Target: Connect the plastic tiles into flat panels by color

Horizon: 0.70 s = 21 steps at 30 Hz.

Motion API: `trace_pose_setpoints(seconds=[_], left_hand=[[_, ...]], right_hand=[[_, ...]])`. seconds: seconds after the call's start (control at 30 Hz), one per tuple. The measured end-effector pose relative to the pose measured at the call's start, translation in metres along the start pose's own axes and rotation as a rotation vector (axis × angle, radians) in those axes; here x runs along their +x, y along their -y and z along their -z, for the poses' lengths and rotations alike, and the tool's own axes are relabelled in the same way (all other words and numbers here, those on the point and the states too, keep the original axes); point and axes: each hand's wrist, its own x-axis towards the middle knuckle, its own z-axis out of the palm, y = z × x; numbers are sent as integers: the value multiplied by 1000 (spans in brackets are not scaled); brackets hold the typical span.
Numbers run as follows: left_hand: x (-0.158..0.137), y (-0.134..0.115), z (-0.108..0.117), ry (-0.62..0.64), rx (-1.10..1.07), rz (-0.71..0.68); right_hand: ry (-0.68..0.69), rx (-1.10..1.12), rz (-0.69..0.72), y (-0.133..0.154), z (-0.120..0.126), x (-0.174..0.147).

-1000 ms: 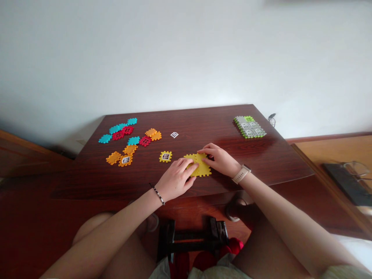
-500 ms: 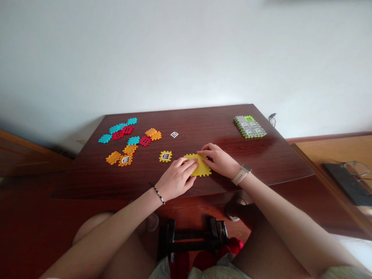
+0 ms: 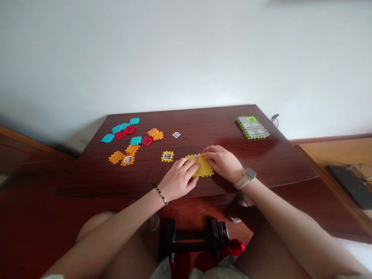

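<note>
Both hands, left (image 3: 178,179) and right (image 3: 223,162), press down together.
</note>
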Motion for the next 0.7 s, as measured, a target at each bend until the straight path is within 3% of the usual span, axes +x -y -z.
trace_pose_setpoints(seconds=[0.47,0.57,0.7], left_hand=[[3,6,5,-13,-55,-31],[5,25,15,-106,-93,17],[1,79,35,-233,80,236]], right_hand=[[21,-30,-66,2,1,4],[10,-19,-62,2,1,2],[6,-32,-69,2,2,1]])
